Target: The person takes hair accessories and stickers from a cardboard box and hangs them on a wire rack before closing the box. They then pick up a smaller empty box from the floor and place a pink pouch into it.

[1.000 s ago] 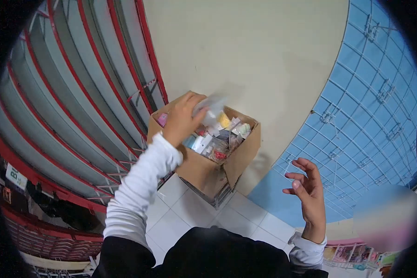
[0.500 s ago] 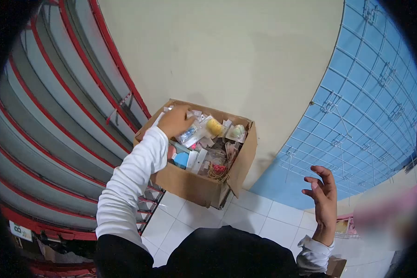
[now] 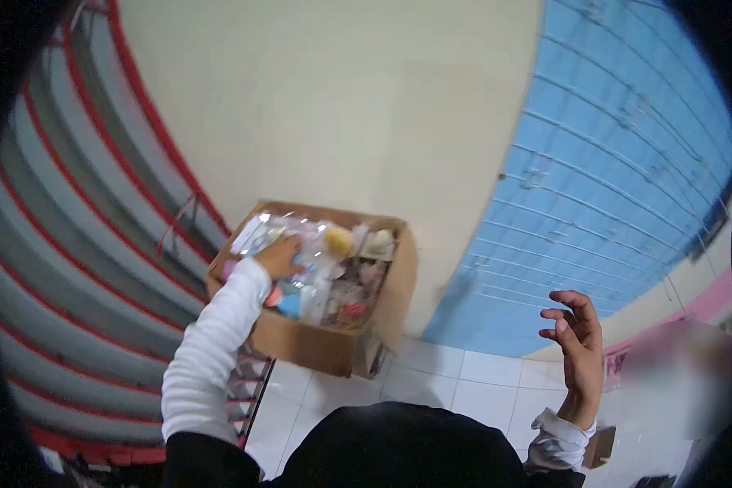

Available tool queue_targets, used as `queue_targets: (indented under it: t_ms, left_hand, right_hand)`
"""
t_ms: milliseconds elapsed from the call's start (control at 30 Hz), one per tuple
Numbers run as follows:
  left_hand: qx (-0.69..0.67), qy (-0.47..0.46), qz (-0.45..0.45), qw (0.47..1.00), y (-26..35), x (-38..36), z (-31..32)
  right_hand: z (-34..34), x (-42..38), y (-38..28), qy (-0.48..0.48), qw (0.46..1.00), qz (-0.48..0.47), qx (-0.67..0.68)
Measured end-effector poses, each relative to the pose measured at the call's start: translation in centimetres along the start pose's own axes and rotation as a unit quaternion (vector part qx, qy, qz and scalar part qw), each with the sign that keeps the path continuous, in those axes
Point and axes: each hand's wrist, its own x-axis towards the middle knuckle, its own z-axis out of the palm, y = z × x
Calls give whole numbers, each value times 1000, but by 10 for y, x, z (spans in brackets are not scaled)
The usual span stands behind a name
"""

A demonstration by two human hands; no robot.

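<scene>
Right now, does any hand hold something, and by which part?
The right hand holds nothing. The left hand is in the cardboard box among clear packets; whether it grips one cannot be told.

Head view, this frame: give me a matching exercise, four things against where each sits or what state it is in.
Things:
1. left hand
2. right hand
3. cardboard box
4. blue wire grid

Places or states:
A. raised, fingers spread, holding nothing
B. against the cream wall, full of small packets
C. reaching among the packets
D. on the right, beside the cream wall

Pairs: 1-C, 2-A, 3-B, 4-D
</scene>
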Motion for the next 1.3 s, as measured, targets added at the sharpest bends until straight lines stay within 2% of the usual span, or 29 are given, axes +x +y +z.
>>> queue_targets:
  t_ms: [67,100,133,167,200,233,267,300,333,367,400,467,500,567,600,633,667,700,767,800,867,933,1000,1100,1200,1267,1300]
  left_hand:
    - [80,6,55,995,-20,4,8]
    - [99,-29,-28,994,5,-6,-9]
    - [92,1,6,996,16,-14,-17]
    - [118,50,37,991,-2,-14,-11]
    - [106,22,-49,993,36,-25,-35]
    - [91,65,-14,994,44,-29,-43]
    - [115,56,-25,991,37,-27,-47]
    - [180,154,107,966,-15,-20,-33]
    - [105,205,45,972,46,-45,-61]
    - [76,177,17,981,42,-48,-71]
    - [113,184,21,976,41,-49,-80]
    - [82,237,83,964,76,-66,-103]
    - [83,246,86,962,117,-80,-110]
    - [-24,299,99,949,187,-92,-121]
    - [-24,305,99,947,214,-94,-122]
    - [-41,325,135,935,239,-95,-123]
    - [-57,345,171,921,265,-96,-123]
    - [-57,352,169,919,292,-97,-123]
    - [-42,370,259,891,342,-100,-121]
    - [-41,377,254,890,364,-102,-118]
    - [-28,400,312,861,405,-105,-111]
    - [-21,410,307,859,438,-108,-105]
    - [14,435,359,826,468,-110,-101]
    - [19,444,381,811,515,-115,-102]
    - [39,454,421,784,558,-110,-106]
    - [23,428,472,770,587,-108,-106]
    - [24,427,470,772,601,-106,-106]
  right_hand:
    - [-17,-8,-22,17,998,-46,-40]
    - [-27,-14,-37,15,993,-82,-79]
    - [-41,-20,-51,62,989,-96,-96]
    - [-56,-23,-64,77,981,-125,-124]
    - [-72,-27,-78,90,973,-149,-154]
    - [-87,-32,-93,133,963,-166,-166]
    - [-103,-33,-108,169,953,-180,-176]
    - [-122,-34,-121,190,942,-211,-177]
    - [-140,-34,-134,202,933,-241,-174]
    - [-155,-33,-150,225,922,-264,-171]
    - [-169,-30,-165,244,911,-287,-167]
    - [-204,-18,-192,314,885,-308,-153]
    - [-236,-21,-205,305,890,-328,-80]
    - [-290,3,-224,247,897,-352,97]
    - [-316,20,-231,199,891,-356,200]
    - [-338,39,-240,190,886,-331,262]
    - [-355,58,-247,179,878,-304,323]
    - [-371,77,-252,184,874,-291,342]
    - [-387,106,-264,197,853,-271,400]
    - [-393,119,-270,188,854,-272,400]
    - [-404,140,-279,222,825,-272,443]
    - [-408,146,-287,201,829,-283,437]
    - [-403,143,-294,166,809,-311,471]
    - [-400,143,-307,156,789,-335,490]
    - [-426,154,-314,87,807,-344,472]
    - [-430,144,-322,86,807,-322,487]
    - [-432,137,-325,88,810,-330,476]
